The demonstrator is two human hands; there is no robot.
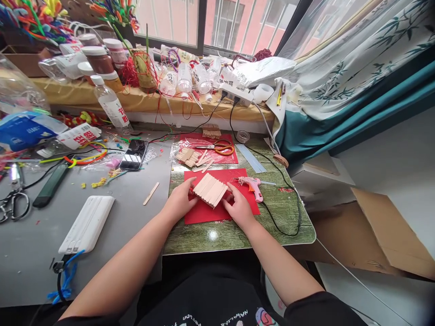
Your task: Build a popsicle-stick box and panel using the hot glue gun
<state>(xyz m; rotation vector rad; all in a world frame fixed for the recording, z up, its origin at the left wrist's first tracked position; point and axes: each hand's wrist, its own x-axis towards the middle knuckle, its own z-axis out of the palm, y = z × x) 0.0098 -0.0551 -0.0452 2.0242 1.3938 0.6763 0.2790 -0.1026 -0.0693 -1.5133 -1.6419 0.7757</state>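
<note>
Between my two hands is a small panel of craft sticks (210,190), several flat wooden sticks laid side by side. It is tilted a little above a red sheet (195,216). My left hand (181,198) grips its left edge, fingers curled. At the right edge, my right hand (239,207) pinches it between thumb and fingers. The underside of the panel is hidden. Just right of my right hand lies a pink glue gun (254,186) on the red sheet, its nozzle toward the left. Loose craft sticks (189,156) are piled behind the panel.
Orange-handled scissors (222,147) and a stick bundle (211,131) lie at the back, with pale blue strips (250,157) to their right. Leftward are a phone (133,155), a single stick (151,194), a white power bank (87,224) and a green cutter (51,184). A black cord (299,213) loops at right.
</note>
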